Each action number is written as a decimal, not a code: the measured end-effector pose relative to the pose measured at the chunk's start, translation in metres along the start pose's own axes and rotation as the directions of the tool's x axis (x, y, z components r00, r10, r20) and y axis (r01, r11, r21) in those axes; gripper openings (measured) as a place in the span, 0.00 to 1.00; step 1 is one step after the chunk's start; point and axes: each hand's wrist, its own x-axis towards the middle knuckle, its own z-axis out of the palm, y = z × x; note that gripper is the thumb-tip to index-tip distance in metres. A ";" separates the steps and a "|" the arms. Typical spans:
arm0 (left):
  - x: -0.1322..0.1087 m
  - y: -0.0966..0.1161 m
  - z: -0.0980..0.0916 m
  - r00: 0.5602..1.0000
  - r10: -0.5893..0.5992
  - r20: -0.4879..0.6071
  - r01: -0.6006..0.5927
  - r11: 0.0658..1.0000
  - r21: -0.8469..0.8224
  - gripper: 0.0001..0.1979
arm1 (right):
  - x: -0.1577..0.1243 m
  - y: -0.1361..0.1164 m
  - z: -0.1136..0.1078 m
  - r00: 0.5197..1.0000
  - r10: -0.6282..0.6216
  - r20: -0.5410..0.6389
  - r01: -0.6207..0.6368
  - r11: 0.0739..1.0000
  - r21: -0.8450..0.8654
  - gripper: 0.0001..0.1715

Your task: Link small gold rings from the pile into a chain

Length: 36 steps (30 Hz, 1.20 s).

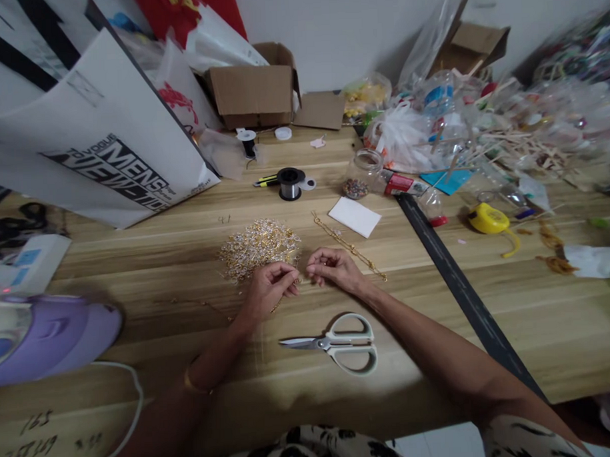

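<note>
My left hand (270, 286) is closed in a pinch at the front edge of a pile of small gold and clear beaded pieces (259, 247). A thin gold chain (202, 303) trails on the table from beneath that hand. Just to the right, my right hand (334, 267) is also pinched, its fingertips facing the left ones across a small gap. What lies between the right fingertips is too small to make out. Beside the right hand rests another gold chain (350, 245). Scissors (334, 343) with pale handles lie nearer to me, below both hands.
Beyond the pile are a wire spool (290, 184), a white card (355, 217) and a jar of beads (359, 176). A yellow tape measure (488, 219) and plastic clutter stand right. On the left are a large paper bag (96, 142) and a purple appliance (58, 334).
</note>
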 end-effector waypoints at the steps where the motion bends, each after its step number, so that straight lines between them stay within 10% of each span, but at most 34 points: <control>1: 0.000 0.000 0.000 1.000 -0.001 -0.003 0.001 1.000 -0.001 0.10 | 0.000 0.000 0.000 1.000 0.002 0.004 -0.002 1.000 -0.002 0.14; 19: 0.001 -0.006 -0.001 0.999 0.015 -0.035 -0.015 1.000 0.014 0.10 | -0.003 0.000 0.005 0.999 -0.052 0.009 0.053 0.991 -0.126 0.15; 26: 0.001 -0.017 0.000 0.995 0.087 -0.048 -0.081 0.989 0.125 0.08 | -0.011 0.003 0.008 0.850 -0.471 0.237 0.503 0.591 -0.631 0.08; 36: -0.001 -0.011 0.001 0.998 0.043 0.038 -0.046 0.996 0.078 0.09 | -0.013 0.007 0.007 0.828 -0.466 0.313 0.523 0.436 -0.732 0.10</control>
